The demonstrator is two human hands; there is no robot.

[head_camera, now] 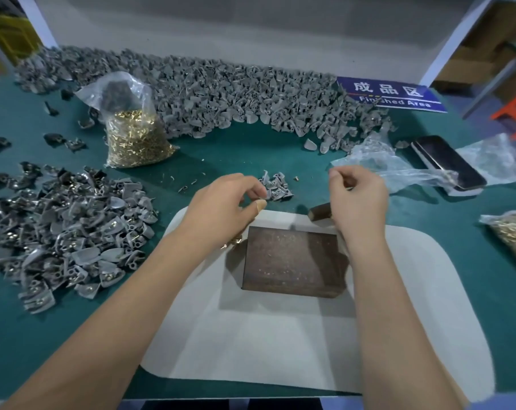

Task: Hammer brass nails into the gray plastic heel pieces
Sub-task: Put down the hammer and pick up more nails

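Left hand (221, 202) pinching gray heel piece (276, 187) from small cluster; right hand (358, 196) curled, contents unclear, just beside.

Head camera looks steeply down, close over table (250, 149).

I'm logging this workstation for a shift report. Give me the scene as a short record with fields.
surface: green table with a white mat
block: dark metal block on the mat
left hand: pinches at a small cluster of gray heel pieces
right hand: fingers curled; what it holds is unclear
nails: bag of brass nails at left rear
finished pile: heel pieces with nails at left
also: phone at right
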